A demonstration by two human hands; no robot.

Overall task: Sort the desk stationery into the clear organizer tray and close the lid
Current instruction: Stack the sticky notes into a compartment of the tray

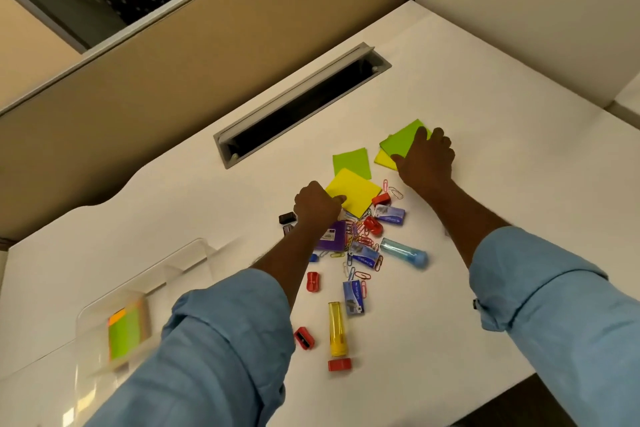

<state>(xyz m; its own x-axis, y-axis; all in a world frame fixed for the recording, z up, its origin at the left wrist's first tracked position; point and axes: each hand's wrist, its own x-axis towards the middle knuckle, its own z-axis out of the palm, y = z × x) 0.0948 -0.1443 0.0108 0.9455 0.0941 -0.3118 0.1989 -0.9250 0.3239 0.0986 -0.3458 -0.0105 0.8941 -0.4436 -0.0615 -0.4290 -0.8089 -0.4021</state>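
Resting on the white desk (pixel 485 253), both hands work at the far edge of the stationery pile. The left hand (pixel 317 206) is curled, its thumb pressed on the near corner of a yellow pad (pixel 355 191); whether the fingers beneath grip the pad cannot be told. The right hand (pixel 427 159) lies flat, fingers together and thumb spread, palm down on a green pad (pixel 401 140) that overlaps a second yellow pad (pixel 384 159). Another green pad (pixel 351 163) sits between the hands, partly under the first yellow one. Below them lie loose paper clips (pixel 362 236), a purple box (pixel 332 236), blue staple boxes (pixel 354 292), red sharpeners (pixel 304 337), a blue tube (pixel 403 251) and a yellow tube (pixel 336 328). The clear tray (pixel 145 284) stands well apart at the near left, blurred, with green and orange notes (pixel 124 333) in its nearest compartment. Both sleeves (pixel 225 340) are rolled blue cloth.
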